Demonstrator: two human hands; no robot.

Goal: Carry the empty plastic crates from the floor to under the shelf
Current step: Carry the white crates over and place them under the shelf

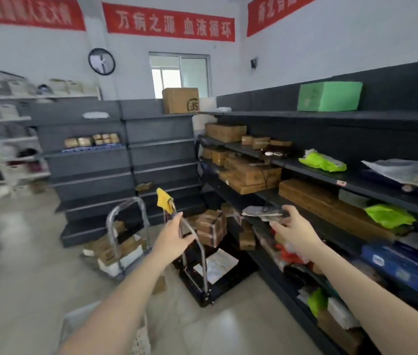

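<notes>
A pale plastic crate [140,339] with a perforated wall shows at the bottom edge, mostly hidden behind my left forearm. My left hand [173,235] is stretched forward, fingers apart, in front of the curved metal handle of a black hand trolley [200,254]; I cannot tell if it touches the handle. My right hand [293,228] is also stretched out with spread fingers, empty, close to the dark shelf unit [331,180] on the right. The space under that shelf unit is not visible.
Two hand trolleys stand ahead: the black trolley and a second trolley [123,242] loaded with boxes. Cardboard boxes [210,228] are piled on the floor by the shelf corner. A grey shelf unit [126,160] blocks the back. Bare floor [23,265] lies to the left.
</notes>
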